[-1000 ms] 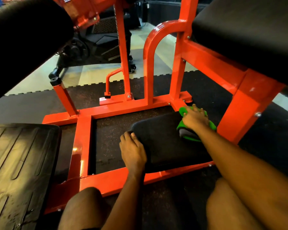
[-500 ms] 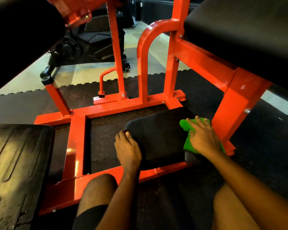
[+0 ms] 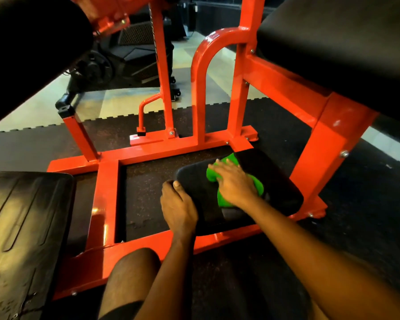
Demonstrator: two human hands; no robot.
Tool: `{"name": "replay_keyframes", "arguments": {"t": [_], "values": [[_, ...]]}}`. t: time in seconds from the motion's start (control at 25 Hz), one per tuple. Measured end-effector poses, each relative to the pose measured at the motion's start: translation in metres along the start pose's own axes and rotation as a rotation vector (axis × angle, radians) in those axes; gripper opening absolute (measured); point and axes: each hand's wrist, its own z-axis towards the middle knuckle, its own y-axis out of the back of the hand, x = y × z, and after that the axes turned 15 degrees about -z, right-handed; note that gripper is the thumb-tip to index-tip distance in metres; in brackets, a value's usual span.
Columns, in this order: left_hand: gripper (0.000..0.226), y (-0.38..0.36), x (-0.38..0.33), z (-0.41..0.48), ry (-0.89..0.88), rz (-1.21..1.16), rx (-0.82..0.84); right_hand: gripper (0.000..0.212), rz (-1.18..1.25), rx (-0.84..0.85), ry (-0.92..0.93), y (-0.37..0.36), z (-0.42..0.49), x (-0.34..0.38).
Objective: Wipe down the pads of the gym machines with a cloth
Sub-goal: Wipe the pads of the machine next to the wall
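Rubber floor (image 3: 148, 181) under an orange frame (image 3: 106, 188); on its low pad (image 3: 275, 181), right hand (image 3: 234, 185) presses flat on cloth (image 3: 224, 200), left hand (image 3: 178, 209) grips pad's left edge

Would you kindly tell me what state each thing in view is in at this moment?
green cloth: bunched, lying on the low pad, pinned under the right hand.
right hand: fingers extended, pressing the cloth down.
left hand: grips the low pad's left edge.
low pad: sits within the orange frame, partly covered by the cloth.
upper pad: no hand on it.
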Motion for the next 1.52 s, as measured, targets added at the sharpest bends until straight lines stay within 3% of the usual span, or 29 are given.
{"name": "replay_keyframes", "arguments": {"t": [0.16,0.28,0.36,0.44,0.52,0.64,0.72,0.8,0.88,1.0,1.12,1.2,1.32,1.44,1.52], "values": [[0.031,0.011,-0.016,-0.001,0.072,0.06,0.107,0.056,0.046,-0.064,0.099,0.014,-0.085,0.012],[0.029,0.027,-0.027,0.002,0.091,0.092,0.208,0.047,0.109,-0.011,0.03,0.036,-0.103,0.003],[0.023,0.036,-0.032,0.007,0.022,0.045,0.238,0.04,0.415,0.013,-0.137,0.054,-0.097,0.0],[0.019,0.042,-0.044,0.012,-0.067,-0.044,0.29,0.034,0.947,-0.081,-0.27,0.068,-0.089,0.002],[0.028,0.042,-0.062,0.014,-0.177,-0.078,0.446,0.028,1.317,-0.155,-0.307,0.077,-0.082,0.012],[0.055,0.037,-0.093,0.013,-0.236,-0.039,0.697,0.027,1.475,-0.196,-0.257,0.09,-0.076,0.034],[0.042,0.038,-0.104,0.016,-0.253,0.037,0.73,0.024,1.486,-0.219,-0.248,0.092,-0.073,0.036],[0.016,0.042,-0.114,0.023,-0.296,0.18,0.734,0.025,1.469,-0.227,-0.239,0.088,-0.075,0.031],[0.007,0.043,-0.127,0.031,-0.338,0.334,0.748,0.025,1.393,-0.194,-0.253,0.081,-0.077,0.022],[0.017,0.028,-0.135,0.046,-0.29,0.605,0.726,0.026,1.084,-0.097,-0.351,0.069,-0.068,-0.001],[0.034,0.004,-0.103,0.033,-0.237,0.788,0.579,0.009,0.515,-0.17,-0.686,0.044,-0.051,-0.044],[0.047,-0.006,-0.072,-0.003,-0.231,0.789,0.545,0.023,0.224,-0.249,-0.893,0.025,-0.051,-0.065],[0.073,-0.009,-0.036,-0.052,-0.119,0.781,0.525,0.043,0.083,-0.311,-1.058,0.007,-0.049,-0.065],[0.071,-0.015,-0.029,-0.066,-0.12,0.787,0.375,0.041,0.014,-0.326,-1.073,-0.002,-0.043,-0.064],[0.066,-0.024,-0.03,-0.052,-0.11,0.806,0.379,0.039,-0.006,-0.347,-1.071,-0.005,-0.043,-0.067]]}}
